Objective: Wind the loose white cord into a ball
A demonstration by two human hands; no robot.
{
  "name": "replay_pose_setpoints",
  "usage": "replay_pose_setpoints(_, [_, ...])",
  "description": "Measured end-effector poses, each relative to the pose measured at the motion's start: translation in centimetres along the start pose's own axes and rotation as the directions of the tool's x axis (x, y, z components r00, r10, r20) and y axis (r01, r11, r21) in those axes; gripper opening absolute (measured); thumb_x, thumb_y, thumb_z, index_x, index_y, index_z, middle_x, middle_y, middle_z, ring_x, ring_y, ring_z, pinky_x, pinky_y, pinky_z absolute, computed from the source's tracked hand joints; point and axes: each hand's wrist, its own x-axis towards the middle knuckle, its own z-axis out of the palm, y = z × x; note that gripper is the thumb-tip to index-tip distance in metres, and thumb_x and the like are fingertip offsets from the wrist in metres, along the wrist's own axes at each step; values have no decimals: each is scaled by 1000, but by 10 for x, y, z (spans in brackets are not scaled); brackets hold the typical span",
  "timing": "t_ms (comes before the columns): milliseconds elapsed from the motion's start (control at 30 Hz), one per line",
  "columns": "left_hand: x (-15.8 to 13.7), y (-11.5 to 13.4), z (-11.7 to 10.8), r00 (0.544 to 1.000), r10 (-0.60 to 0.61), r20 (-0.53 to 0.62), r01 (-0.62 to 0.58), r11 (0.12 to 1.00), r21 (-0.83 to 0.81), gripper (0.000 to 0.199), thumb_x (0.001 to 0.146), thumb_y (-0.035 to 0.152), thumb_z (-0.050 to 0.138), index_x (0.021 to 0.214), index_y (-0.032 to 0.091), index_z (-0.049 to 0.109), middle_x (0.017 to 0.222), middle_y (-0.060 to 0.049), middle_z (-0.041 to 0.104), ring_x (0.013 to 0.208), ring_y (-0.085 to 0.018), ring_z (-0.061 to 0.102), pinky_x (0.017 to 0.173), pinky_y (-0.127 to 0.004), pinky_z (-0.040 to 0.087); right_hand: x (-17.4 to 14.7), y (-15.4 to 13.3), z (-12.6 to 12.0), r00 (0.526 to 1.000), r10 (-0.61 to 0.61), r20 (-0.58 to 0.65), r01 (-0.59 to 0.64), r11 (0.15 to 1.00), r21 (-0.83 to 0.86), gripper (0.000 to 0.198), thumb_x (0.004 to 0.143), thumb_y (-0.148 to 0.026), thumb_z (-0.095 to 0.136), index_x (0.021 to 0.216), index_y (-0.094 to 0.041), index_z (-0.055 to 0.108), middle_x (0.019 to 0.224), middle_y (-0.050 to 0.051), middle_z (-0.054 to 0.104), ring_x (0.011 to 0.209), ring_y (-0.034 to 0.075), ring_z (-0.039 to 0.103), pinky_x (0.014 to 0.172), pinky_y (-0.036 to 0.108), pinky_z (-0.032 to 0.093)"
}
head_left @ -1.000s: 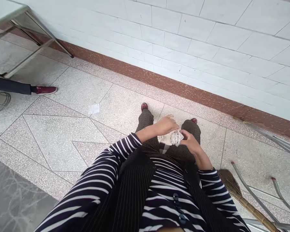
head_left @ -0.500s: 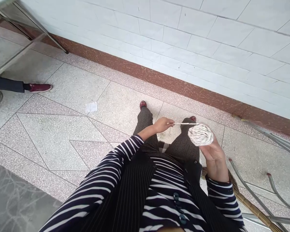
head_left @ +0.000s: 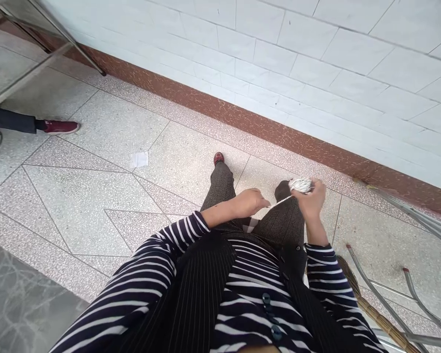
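Note:
My right hand is closed round the near side of a ball of white yarn, held above my right knee. From the ball a single taut strand runs down and left to my left hand. The fingertips of that hand are pinched on the strand, over the gap between my thighs. Part of the ball is covered by my right fingers.
A co-worker's leg with a dark red shoe reaches in from the left, near a metal-legged table. A white paper lies on the floor. At right are a broom and metal tube legs. A tiled wall stands ahead.
My right hand has turned over and moved up and left with the yarn ball. My left hand has shifted slightly lower, and the strand between them is shorter and now slanted.

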Motion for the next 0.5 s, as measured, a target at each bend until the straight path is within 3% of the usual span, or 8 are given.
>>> replay_pose_setpoints(67, [4,-4,-15,997,7,-79,-5,1000,13,29,100,18,45,110,20,73,83,-7,73,83,-19,65,92,-33,48,-20,7,12,990,14,139,-19,999,30,40,81,-39,76,112,-16,64,123,14,60,120,32,55,108,56,44])
replay_pose_setpoints(133, [10,-14,-26,991,-31,-134,33,999,12,31,102,21,44,113,21,72,89,-7,74,88,-19,66,96,-35,47,-45,9,18,959,23,282,-49,995,87,36,95,-40,65,122,-18,63,129,11,62,114,25,62,99,48,53])
replay_pose_setpoints(267, [23,-36,-21,977,-161,-142,155,987,-49,29,102,26,47,110,21,74,94,-8,76,94,-21,68,94,-34,48,-82,10,17,890,23,454,-126,972,198,39,97,-39,63,128,-17,61,130,10,63,110,24,65,92,44,58])
replay_pose_setpoints(367, [27,-41,1,950,-291,-109,267,944,-195,27,101,25,50,109,20,75,93,-7,77,91,-19,70,86,-29,48,-87,7,5,849,21,528,-252,894,370,48,86,-44,74,127,-23,63,126,9,68,110,25,67,91,44,59])
replay_pose_setpoints(433, [25,-36,17,933,-356,-59,319,888,-331,26,99,23,50,109,19,74,91,-5,77,87,-17,70,81,-25,47,-80,1,-4,833,35,552,-386,751,536,59,69,-40,85,124,-29,65,125,7,71,110,27,68,87,42,60])
replay_pose_setpoints(500, [20,-26,29,927,-375,9,335,817,-469,26,100,24,50,104,17,74,88,-3,77,82,-14,70,76,-22,46,-67,-8,-9,848,58,528,-442,627,642,62,60,-32,88,118,-32,66,126,5,70,109,27,68,80,39,61])
